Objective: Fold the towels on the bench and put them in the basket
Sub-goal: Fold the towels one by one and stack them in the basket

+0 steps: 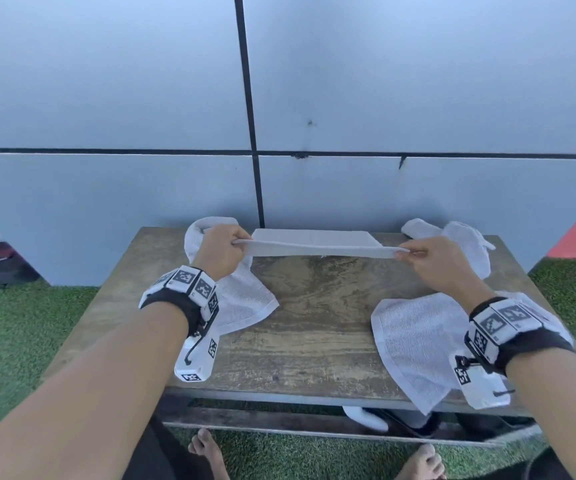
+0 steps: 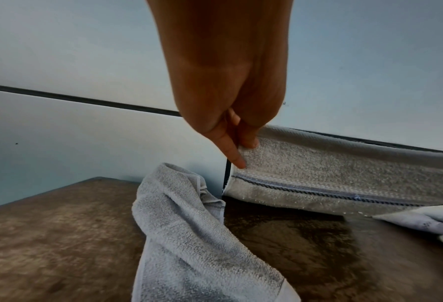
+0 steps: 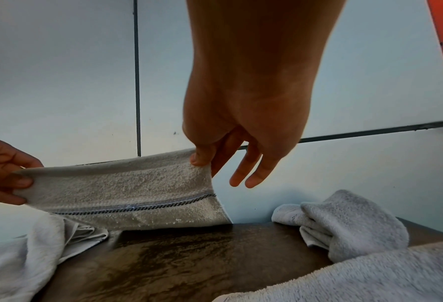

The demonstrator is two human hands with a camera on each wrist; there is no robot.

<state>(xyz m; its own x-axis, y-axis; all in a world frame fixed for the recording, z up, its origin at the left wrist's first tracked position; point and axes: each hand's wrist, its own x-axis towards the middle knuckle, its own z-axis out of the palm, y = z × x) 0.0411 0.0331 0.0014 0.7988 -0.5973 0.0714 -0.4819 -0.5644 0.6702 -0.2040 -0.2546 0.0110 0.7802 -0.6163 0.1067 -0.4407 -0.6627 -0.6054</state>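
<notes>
**Towel stretched between two hands**

Above the wooden bench [image 1: 314, 323], a white terry towel [image 1: 317, 245] with a dark stitched band is folded lengthwise and pulled taut. The left hand [image 1: 219, 252] pinches one end, the right hand [image 1: 435, 259] the other (its outer fingers [image 3: 251, 173] hang loose). Crumpled towels lie around it: one under the left wrist [image 1: 241, 296], one at the far right [image 1: 466, 244], one draped over the near right edge [image 1: 418, 344]. A grey panelled wall [image 1: 106, 81] stands behind.

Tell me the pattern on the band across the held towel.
A dark-and-pale checked stripe along the white held towel, clearest in the right wrist view.
</notes>
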